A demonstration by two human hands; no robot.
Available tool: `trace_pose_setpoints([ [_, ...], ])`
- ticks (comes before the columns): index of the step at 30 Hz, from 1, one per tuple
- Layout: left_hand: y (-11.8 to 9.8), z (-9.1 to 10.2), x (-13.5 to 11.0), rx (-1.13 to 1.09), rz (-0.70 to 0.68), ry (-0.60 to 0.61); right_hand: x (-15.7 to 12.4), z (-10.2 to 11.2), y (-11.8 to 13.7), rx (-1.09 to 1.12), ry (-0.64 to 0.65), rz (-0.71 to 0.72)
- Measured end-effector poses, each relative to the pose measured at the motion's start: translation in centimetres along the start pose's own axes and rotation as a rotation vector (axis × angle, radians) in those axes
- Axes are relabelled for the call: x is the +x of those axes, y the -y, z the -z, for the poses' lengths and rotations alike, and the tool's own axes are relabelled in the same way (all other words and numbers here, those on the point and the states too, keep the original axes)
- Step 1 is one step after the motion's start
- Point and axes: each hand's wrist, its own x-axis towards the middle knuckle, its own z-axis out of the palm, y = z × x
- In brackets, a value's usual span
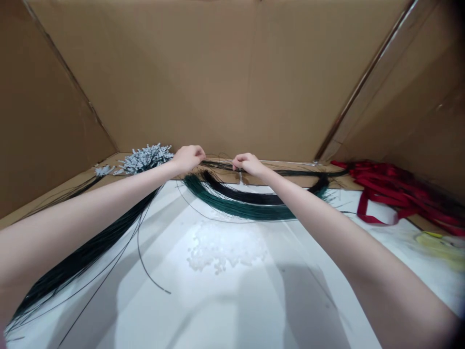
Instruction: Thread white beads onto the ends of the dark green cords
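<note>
As the left hand (190,157) and right hand (247,164) are reaching to dark wires (220,166), fingers are curling; cannot tell whether either grip is holding any.

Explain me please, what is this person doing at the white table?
The person's left hand and right hand are at the thin dark wires by the cardboard wall, fingers bent; whether they grip one is too small to tell. Curved bundles of green wire and black wire lie nearer, then small white pieces. Pale-tipped stems lie to the left, red ribbon to the right.
</note>
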Motion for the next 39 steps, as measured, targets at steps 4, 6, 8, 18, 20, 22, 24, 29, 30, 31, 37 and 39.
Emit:
trace_pose_setpoints([
  [4,-1.2,-2.2,0.7,0.196,-0.227,0.013,0.2,0.0,-0.2,-0.08,0.006,0.014],
  [6,-2.5,-3.5,1.2,0.251,-0.34,0.079,0.4,-0.1,-0.2,-0.117,0.013,0.026],
  [8,-3.5,-4.5,1.9,0.298,-0.379,0.133,0.5,-0.2,-0.4,-0.152,0.013,0.04],
  [18,-2.8,-4.6,4.2,0.504,-0.332,0.26,-1.6,0.5,-4.3,-0.394,-0.117,0.115],
  [20,-3.1,-4.3,4.4,0.546,-0.325,0.263,-1.9,0.4,-4.9,-0.447,-0.102,0.138],
  [22,-3.6,-4.1,4.5,0.585,-0.312,0.256,-2.1,0.4,-5.3,-0.491,-0.077,0.148],
  [24,-4.2,-3.8,4.7,0.612,-0.302,0.242,-2.0,0.3,-5.5,-0.527,-0.068,0.137],
  [29,-5.2,-2.7,5.2,0.615,-0.31,0.176,-1.5,0.6,-6.1,-0.584,-0.085,0.048],
  [30,-5.4,-2.3,5.4,0.606,-0.315,0.158,-1.4,0.6,-6.2,-0.591,-0.089,0.025],
  [31,-5.5,-1.8,5.7,0.595,-0.32,0.138,-1.2,0.7,-6.4,-0.597,-0.094,0.003],
  [37,-6.8,4.0,6.8,0.391,-0.337,-0.089,-0.7,0.8,-7.5,-0.603,-0.123,-0.084],
  [39,-7.5,6.9,6.8,0.298,-0.349,-0.156,-0.6,0.7,-7.8,-0.593,-0.13,-0.092],
])
